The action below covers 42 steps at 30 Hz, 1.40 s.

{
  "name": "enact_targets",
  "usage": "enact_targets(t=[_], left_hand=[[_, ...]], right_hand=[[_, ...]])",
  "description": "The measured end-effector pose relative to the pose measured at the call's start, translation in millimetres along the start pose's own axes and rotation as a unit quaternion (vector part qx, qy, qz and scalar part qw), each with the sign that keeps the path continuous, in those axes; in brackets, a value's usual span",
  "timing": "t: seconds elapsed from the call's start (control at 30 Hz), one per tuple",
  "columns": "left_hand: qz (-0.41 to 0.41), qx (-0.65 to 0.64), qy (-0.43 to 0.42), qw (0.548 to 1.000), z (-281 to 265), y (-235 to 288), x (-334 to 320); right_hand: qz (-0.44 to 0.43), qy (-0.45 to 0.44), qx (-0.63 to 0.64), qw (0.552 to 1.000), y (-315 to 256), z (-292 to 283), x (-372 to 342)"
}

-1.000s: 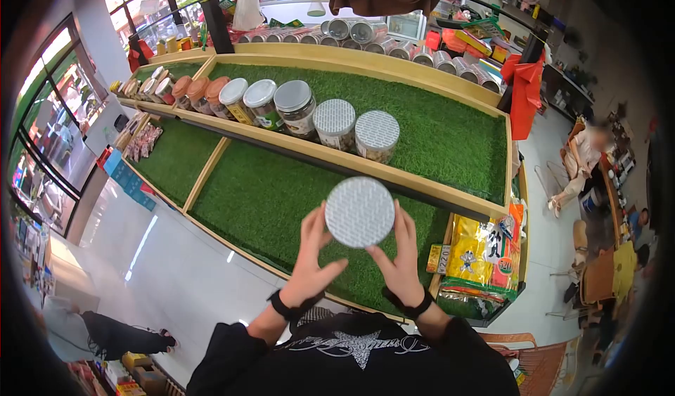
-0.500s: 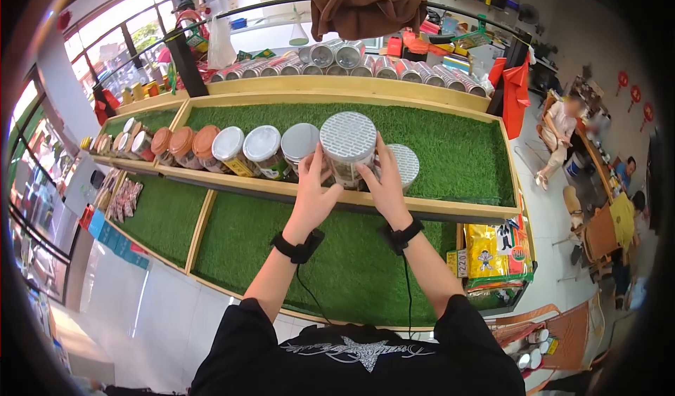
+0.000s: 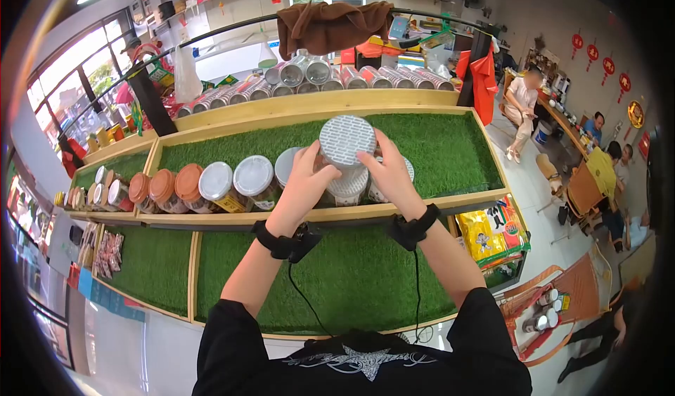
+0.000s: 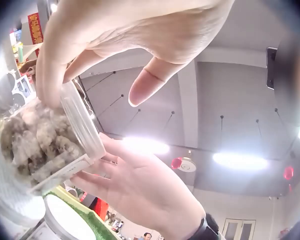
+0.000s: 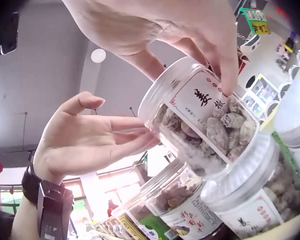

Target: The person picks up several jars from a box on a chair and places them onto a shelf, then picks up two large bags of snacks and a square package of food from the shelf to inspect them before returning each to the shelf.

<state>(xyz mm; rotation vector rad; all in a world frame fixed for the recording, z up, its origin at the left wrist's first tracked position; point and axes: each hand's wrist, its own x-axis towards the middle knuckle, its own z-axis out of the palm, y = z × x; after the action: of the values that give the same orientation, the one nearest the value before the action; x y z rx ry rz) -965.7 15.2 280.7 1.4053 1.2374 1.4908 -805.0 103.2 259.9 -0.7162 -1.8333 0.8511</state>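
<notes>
Both hands hold a clear jar [image 3: 347, 139] with a patterned white lid over the upper shelf's front row. The left hand [image 3: 301, 189] has its fingers along the jar's left side, its thumb standing off in the left wrist view. Across from it, the right hand [image 3: 394, 179] grips the other side with fingers and thumb. The jar [image 5: 205, 120] has a white label and wrinkled pale brown pieces inside. Its lower end is right at the ridged white lid [image 5: 240, 175] of a similar jar in the row, and another white-lidded jar [image 3: 404, 173] is partly behind the right hand.
To the left, the row continues with white-lidded jars [image 3: 215, 181] and orange-lidded jars [image 3: 162, 184]. Green turf [image 3: 436, 139] lines both shelf levels. Yellow packets [image 3: 485, 234] lie at the lower right. Silver-ended cans [image 3: 351, 78] are stacked behind; several people sit at the right.
The hands have carried the jar from in front of the chest, over the lower shelf, up and forward to the upper shelf's front row. The head view has also shifted.
</notes>
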Motion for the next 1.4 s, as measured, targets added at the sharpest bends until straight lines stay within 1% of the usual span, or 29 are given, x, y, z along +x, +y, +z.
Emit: enact_targets(t=[0.03,0.1,0.17,0.23,0.27,0.3,0.37,0.4,0.43,0.5,0.63,0.67,0.7,0.77,0.8,0.83,0.87,0.9,0.93,0.97,1.0,1.03,1.1,1.13,1.17,1.23,1.3,1.37,1.4], left_hand=[[0.003,0.000,-0.002,1.000,-2,-1,9],[0.053,0.055,-0.012,0.997,-7,-6,36],[0.056,0.063,-0.013,0.996,-17,-13,64],[0.216,0.168,-0.172,0.946,-40,-25,90],[-0.107,-0.165,-0.089,0.976,-25,6,87],[-0.106,-0.164,-0.091,0.977,-25,15,93],[-0.234,-0.186,-0.059,0.952,-26,25,109],[-0.258,-0.174,-0.037,0.950,-29,3,130],[-0.256,-0.173,-0.038,0.950,-29,-4,136],[-0.266,-0.135,-0.065,0.952,-30,-19,142],[-0.334,-0.027,-0.070,0.939,-34,-41,155],[-0.013,0.176,-0.256,0.950,-58,-91,168],[-0.015,0.178,-0.254,0.951,-63,-90,168],[0.133,0.251,-0.336,0.898,-68,-87,171],[-0.239,-0.036,-0.221,0.945,-54,-69,169],[-0.240,-0.037,-0.222,0.945,-56,-71,171],[-0.066,0.069,-0.283,0.954,-62,-72,171],[0.108,0.169,-0.332,0.922,-63,-75,168],[0.018,0.183,-0.297,0.937,-56,-53,156],[0.016,0.180,-0.302,0.936,-51,-40,146],[0.041,0.163,-0.259,0.951,-47,-31,136],[0.065,0.144,-0.218,0.963,-42,-21,126],[0.020,-0.007,-0.166,0.986,-30,2,98],[-0.032,-0.139,-0.140,0.980,-15,22,76],[-0.090,-0.267,-0.111,0.953,0,41,53],[-0.122,-0.341,-0.133,0.922,23,55,17],[-0.133,-0.372,-0.209,0.895,49,57,-16],[-0.184,-0.359,-0.278,0.872,72,55,-40],[-0.181,-0.339,-0.315,0.868,83,51,-49]], right_hand=[[-0.002,0.003,-0.001,1.000,-3,1,7],[-0.002,0.011,0.167,0.986,-9,1,22],[0.013,-0.005,0.170,0.985,6,3,44],[0.047,0.005,0.056,0.997,28,9,67],[0.060,-0.005,0.047,0.997,47,10,79],[0.059,-0.002,0.048,0.997,41,6,85],[0.167,-0.129,0.159,0.964,23,-3,90],[0.153,-0.099,0.215,0.959,33,3,90],[0.150,-0.098,0.215,0.960,34,2,94],[0.300,-0.133,0.114,0.938,36,0,99],[0.352,-0.168,0.183,0.902,60,4,100],[0.352,-0.171,0.184,0.902,62,4,99],[0.335,-0.178,0.193,0.905,63,5,97],[0.323,-0.187,0.202,0.906,64,8,93],[0.334,-0.195,0.210,0.898,60,7,92],[0.344,-0.202,0.217,0.891,55,5,91],[0.345,-0.200,0.180,0.899,50,4,88],[0.350,-0.198,0.181,0.897,41,6,82],[0.303,-0.139,0.097,0.938,28,10,75],[0.250,-0.076,0.011,0.965,14,8,69],[0.230,-0.126,0.057,0.963,-5,-3,61],[0.237,-0.120,0.057,0.962,-6,-5,50],[0.148,-0.027,0.151,0.977,-5,-11,20],[0.161,-0.011,0.145,0.976,-9,-21,1],[0.161,-0.040,0.162,0.973,-19,-33,-18],[0.156,-0.051,0.223,0.961,-24,-50,-55],[0.155,-0.041,0.264,0.951,-15,-62,-95],[0.143,-0.003,0.199,0.970,-6,-73,-142],[0.129,0.004,0.069,0.989,-20,-82,-166]])
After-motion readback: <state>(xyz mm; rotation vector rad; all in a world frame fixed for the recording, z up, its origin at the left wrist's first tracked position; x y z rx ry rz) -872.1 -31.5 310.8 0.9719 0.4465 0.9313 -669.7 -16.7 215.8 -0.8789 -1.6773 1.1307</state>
